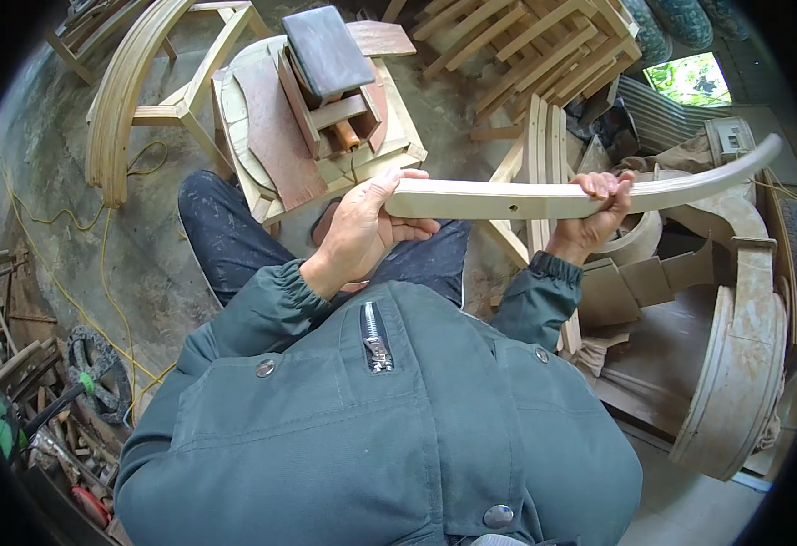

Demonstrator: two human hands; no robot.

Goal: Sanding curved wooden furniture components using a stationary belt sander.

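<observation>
A long, pale wooden bar [471,200] is held across in front of me, straight at the left and curving up and away at the right. A small dark hole shows in its near side. My left hand [362,223] cups its left end, with fingers above and below the wood. Farther right, my right hand [599,209] wraps round the bar, its fingertips over the top edge. Just beyond the bar stands a low wooden stand [326,168] carrying a padded grey block [328,50] on top. Beneath that block, an orange-brown handle [347,136] sticks out.
Curved wooden frames [116,118] stand at the far left, with a yellow cord [107,264] on the floor. Slatted wooden pieces [544,45] are stacked at the back right. A large curved wooden part [735,364] and cardboard [644,282] lie to my right. Scrap wood [16,364] fills the left edge.
</observation>
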